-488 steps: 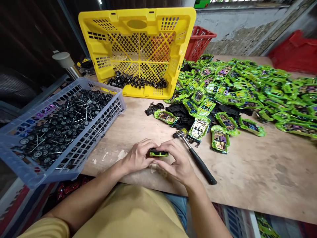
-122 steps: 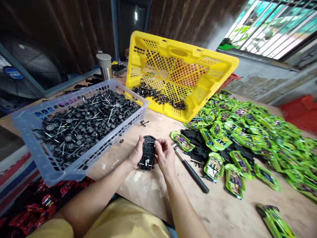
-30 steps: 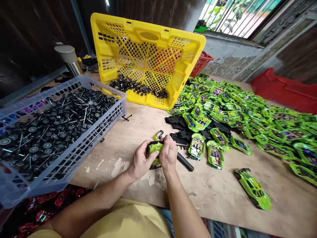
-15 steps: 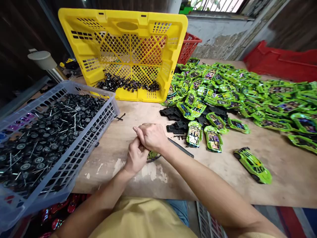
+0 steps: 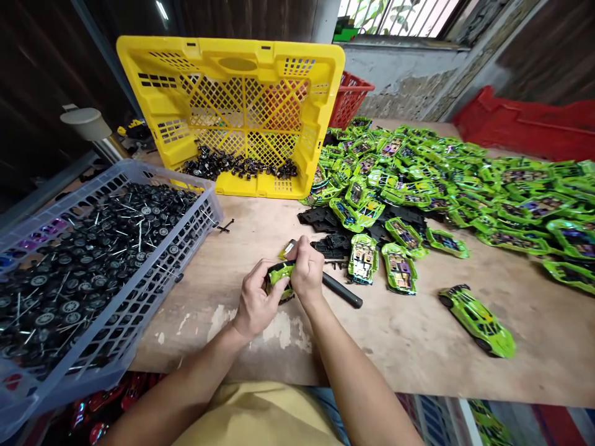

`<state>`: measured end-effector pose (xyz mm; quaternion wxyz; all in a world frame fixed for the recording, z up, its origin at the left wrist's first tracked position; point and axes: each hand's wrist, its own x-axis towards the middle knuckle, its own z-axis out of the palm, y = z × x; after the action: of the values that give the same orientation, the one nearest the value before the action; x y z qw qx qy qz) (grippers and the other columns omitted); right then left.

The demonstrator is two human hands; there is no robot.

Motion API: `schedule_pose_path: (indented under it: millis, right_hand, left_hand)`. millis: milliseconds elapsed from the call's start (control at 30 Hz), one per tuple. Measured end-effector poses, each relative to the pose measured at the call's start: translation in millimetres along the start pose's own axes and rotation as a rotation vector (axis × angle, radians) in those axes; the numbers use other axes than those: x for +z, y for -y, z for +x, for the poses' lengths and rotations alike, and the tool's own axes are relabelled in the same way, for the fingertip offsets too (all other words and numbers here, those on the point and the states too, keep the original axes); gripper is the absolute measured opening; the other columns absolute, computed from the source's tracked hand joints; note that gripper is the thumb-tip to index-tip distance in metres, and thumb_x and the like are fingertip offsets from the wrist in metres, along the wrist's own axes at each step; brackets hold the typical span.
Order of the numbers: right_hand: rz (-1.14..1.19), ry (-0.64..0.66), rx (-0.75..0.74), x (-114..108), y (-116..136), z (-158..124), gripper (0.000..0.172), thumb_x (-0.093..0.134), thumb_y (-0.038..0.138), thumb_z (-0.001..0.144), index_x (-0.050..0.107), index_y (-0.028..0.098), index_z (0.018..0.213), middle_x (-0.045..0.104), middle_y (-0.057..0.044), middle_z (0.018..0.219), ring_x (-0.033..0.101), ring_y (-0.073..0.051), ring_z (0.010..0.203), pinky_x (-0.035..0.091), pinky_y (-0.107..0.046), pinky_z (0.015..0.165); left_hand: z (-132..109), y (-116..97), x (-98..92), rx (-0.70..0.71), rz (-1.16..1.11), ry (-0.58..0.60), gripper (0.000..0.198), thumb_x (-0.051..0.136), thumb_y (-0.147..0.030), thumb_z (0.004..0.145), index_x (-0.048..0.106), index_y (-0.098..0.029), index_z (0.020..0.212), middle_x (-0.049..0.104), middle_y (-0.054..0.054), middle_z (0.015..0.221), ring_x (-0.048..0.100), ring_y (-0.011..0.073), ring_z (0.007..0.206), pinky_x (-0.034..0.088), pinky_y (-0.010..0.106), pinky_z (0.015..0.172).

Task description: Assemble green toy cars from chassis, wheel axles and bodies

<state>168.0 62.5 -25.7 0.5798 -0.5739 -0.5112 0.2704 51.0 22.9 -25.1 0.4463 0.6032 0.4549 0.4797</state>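
My left hand (image 5: 258, 300) is closed around a green toy car (image 5: 281, 272), its thumb across the car's side; the fingers hide much of it. Beside it, my right hand (image 5: 307, 272) makes a fist around a hammer. The hammer's black handle (image 5: 343, 291) sticks out to the right of the fist, and a yellow and metallic head (image 5: 287, 249) shows on the left. Black chassis parts (image 5: 330, 246) lie just beyond the right hand. Green car shells (image 5: 364, 259) lie upside down to their right.
A clear bin (image 5: 195, 232) of wheels on axles stands at left. Behind is a tilted yellow crate (image 5: 232, 65) with small black parts. Green shells (image 5: 418, 167) heap at the back right. One wheeled green car (image 5: 478, 319) sits at right; a loose axle piece (image 5: 226, 227) lies near the bin.
My right hand has come off the top of the car, where it pressed over my left hand, and moved right onto the hammer. More of the car now shows in my left hand.
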Motion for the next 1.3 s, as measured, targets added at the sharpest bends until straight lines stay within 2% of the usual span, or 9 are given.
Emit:
schedule_pose_path:
  millis: [133,233,467,567,667,833,900,1100,1300]
  right_hand:
    - [0.246,-0.032,0.109,-2,-13,-1,0.061,0.026,0.060,0.098,0.042,0.023,0.053,0.045,0.002,0.052,0.048,-0.013,0.053,0.041,-0.027,0.057]
    - [0.165,-0.048,0.104,-11,-9,1,0.063,0.020,0.060,0.098,0.043,0.022,0.053,0.047,0.001,0.053,0.049,-0.014,0.054,0.040,-0.027,0.058]
    - [-0.471,0.252,-0.515,-21,29,3,0.051,0.030,0.043,0.101,0.043,0.021,0.057,0.048,-0.001,0.058,0.044,-0.014,0.058,0.030,-0.031,0.061]
    - [-0.522,0.282,-0.573,-17,32,7,0.048,0.032,0.033,0.101,0.042,0.021,0.056,0.045,0.000,0.054,0.040,-0.013,0.052,0.029,-0.031,0.058]
    - [-0.410,0.202,-0.459,-15,23,10,0.050,0.031,0.035,0.101,0.039,0.022,0.054,0.043,0.001,0.052,0.038,-0.012,0.048,0.029,-0.029,0.055]
    - [-0.103,-0.133,0.105,-27,-12,-8,0.061,0.023,0.055,0.100,0.037,0.023,0.050,0.041,0.002,0.046,0.042,-0.013,0.046,0.034,-0.028,0.053]
    - [-0.055,-0.166,0.215,-39,-27,-25,0.061,0.024,0.058,0.098,0.044,0.022,0.054,0.046,0.002,0.051,0.047,-0.014,0.051,0.038,-0.027,0.055]
    - [0.026,0.385,0.069,-74,-41,-62,0.031,0.072,0.048,0.078,0.065,0.021,0.092,0.065,-0.003,0.089,0.061,-0.019,0.083,0.047,-0.029,0.075]
    - [0.051,0.411,0.089,-75,-43,-63,0.020,0.077,0.035,0.077,0.064,0.022,0.084,0.065,-0.001,0.082,0.061,-0.017,0.077,0.047,-0.029,0.071]
  left_hand:
    - [2,9,0.3,-0.017,-0.026,0.074,0.026,0.066,-0.024,0.082,0.060,-0.018,0.106,0.066,0.006,0.103,0.064,0.0185,0.097,0.050,0.028,0.088]
    - [1,6,-0.5,-0.006,0.014,0.088,0.027,0.066,-0.023,0.082,0.059,-0.018,0.107,0.067,0.007,0.103,0.065,0.0181,0.095,0.052,0.029,0.087]
    - [5,-12,1.6,0.289,0.416,0.062,0.018,0.054,-0.008,0.077,0.055,-0.017,0.092,0.066,0.008,0.087,0.064,0.0222,0.082,0.051,0.033,0.074]
    - [7,-11,7.3,0.312,0.501,0.062,0.025,0.051,-0.007,0.073,0.053,-0.017,0.096,0.065,0.010,0.086,0.064,0.0249,0.082,0.051,0.035,0.072]
    - [11,-12,11.4,0.315,0.543,0.100,0.024,0.051,-0.006,0.073,0.054,-0.017,0.094,0.065,0.009,0.086,0.064,0.0257,0.085,0.052,0.036,0.075]
    - [12,-8,0.4,0.235,0.502,0.257,0.028,0.066,-0.021,0.077,0.058,-0.016,0.104,0.066,0.011,0.103,0.063,0.0258,0.098,0.050,0.038,0.086]
    - [6,0,-7.9,0.154,0.429,0.326,0.031,0.072,-0.028,0.076,0.062,-0.016,0.103,0.068,0.009,0.102,0.064,0.0240,0.096,0.050,0.036,0.086]
    - [-12,26,-15.6,-0.052,0.135,0.344,0.022,0.067,-0.024,0.081,0.068,-0.017,0.102,0.072,0.004,0.099,0.067,0.0169,0.092,0.049,0.026,0.084]
    - [-8,25,-12.6,-0.033,0.076,0.382,0.015,0.063,-0.027,0.085,0.067,-0.016,0.093,0.072,0.002,0.091,0.066,0.0148,0.086,0.049,0.024,0.080]
